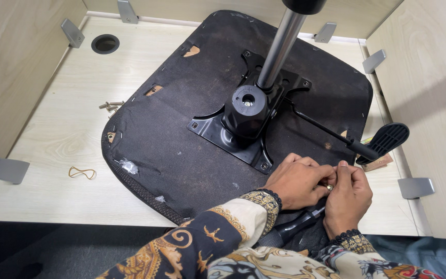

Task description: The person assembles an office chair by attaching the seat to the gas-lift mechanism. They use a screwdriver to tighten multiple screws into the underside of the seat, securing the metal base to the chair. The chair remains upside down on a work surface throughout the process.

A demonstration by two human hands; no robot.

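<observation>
Overhead, the left hand and right hand meet over the upturned chair seat on the table, both grips pinching a small bolt. Risk: fingertip slip could drop it against the tool handle beneath.

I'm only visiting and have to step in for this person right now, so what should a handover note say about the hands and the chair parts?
Left hand and right hand: together at the near right edge of the upturned chair seat, pinching a small metal piece between the fingertips; too small to tell what it is.
A black-handled tool lies under the wrists.
The black mounting plate with the metal column sits on the seat; bolts show at its near corners.
Loose screws lie left of the seat, a rubber band nearer.
The lever sticks out right.
Whether every plate bolt is in cannot be told.
</observation>
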